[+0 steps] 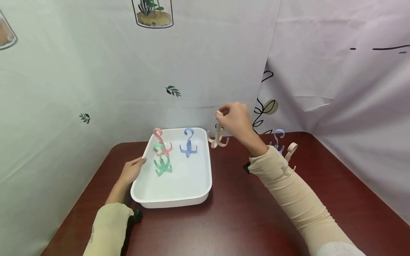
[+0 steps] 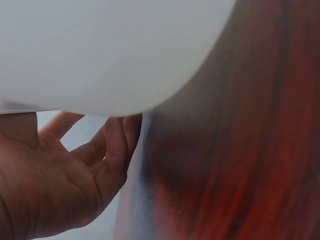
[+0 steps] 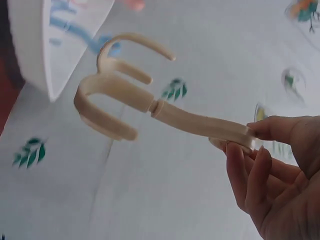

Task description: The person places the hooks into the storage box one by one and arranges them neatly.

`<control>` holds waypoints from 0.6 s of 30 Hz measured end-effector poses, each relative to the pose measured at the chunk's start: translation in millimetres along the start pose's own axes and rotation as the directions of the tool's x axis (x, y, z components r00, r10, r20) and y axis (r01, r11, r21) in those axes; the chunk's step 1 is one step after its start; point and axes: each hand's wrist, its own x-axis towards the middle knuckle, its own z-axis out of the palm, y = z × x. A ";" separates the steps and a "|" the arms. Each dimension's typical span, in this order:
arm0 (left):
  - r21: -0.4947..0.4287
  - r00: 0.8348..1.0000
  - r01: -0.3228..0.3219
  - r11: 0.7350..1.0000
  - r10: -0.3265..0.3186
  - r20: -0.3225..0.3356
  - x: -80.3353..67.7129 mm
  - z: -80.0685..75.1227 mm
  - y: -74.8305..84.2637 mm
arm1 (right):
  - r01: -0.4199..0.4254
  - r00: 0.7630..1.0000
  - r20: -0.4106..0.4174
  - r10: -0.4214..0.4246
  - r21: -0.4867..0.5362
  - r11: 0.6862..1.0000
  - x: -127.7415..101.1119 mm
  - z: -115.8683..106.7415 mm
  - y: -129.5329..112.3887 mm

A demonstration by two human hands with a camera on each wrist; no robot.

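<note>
My right hand (image 1: 236, 119) pinches the curved top of a beige rotating hook hanger (image 1: 217, 137) between thumb and fingertips. Its prongs hang down just off the right rim of a white plastic tray (image 1: 169, 204). The right wrist view shows the beige hanger's stem and curved prongs up close. At the tray's left side, my left hand (image 1: 132, 172) grips the edge, thumb at the rim and fingers (image 2: 117, 140) curled below. Inside the tray stand a pink hook hanger (image 1: 166, 149), a green hook hanger (image 1: 162, 165) and a blue hook hanger (image 1: 188, 147).
Past my right forearm, another blue hook hanger (image 1: 279, 133) and another beige hook hanger (image 1: 291, 149) sit on the dark red table (image 1: 237, 217), partly hidden by the sleeve. A small black object (image 1: 246, 167) lies by that sleeve. Printed cloth (image 1: 205, 64) hangs behind the table.
</note>
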 end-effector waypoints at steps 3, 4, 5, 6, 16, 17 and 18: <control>-0.003 1.000 0.002 1.000 -0.002 0.000 0.3 -1.8 -0.6 | 0.028 0.999 0.038 -0.029 0.029 0.999 -3.6 15.0 -12.7; -0.004 1.000 0.001 1.000 -0.001 -0.001 0.6 -2.3 -0.9 | 0.036 0.998 0.058 -0.038 0.033 0.999 -5.2 20.2 -16.3; -0.007 1.000 0.000 1.000 0.000 0.000 0.6 -2.4 -1.1 | 0.046 0.996 0.074 -0.048 0.035 0.998 -6.8 26.3 -19.2; -0.008 1.000 -0.001 1.000 0.001 0.000 0.5 -2.5 -1.2 | 0.050 0.994 0.093 -0.054 0.037 0.998 -8.7 32.2 -21.8; -0.015 1.000 -0.004 1.000 0.004 -0.008 2.5 -0.8 -2.5 | 0.087 0.971 0.225 -0.084 -0.003 0.996 -25.9 88.2 -18.7; -0.014 1.000 -0.006 1.000 0.006 -0.009 2.7 -0.7 -2.3 | 0.085 0.969 0.235 -0.081 -0.007 0.996 -26.7 92.2 -17.3; -0.014 1.000 -0.010 1.000 0.010 -0.007 2.7 -0.7 -2.1 | 0.080 0.967 0.243 -0.075 -0.012 0.997 -27.1 95.7 -16.3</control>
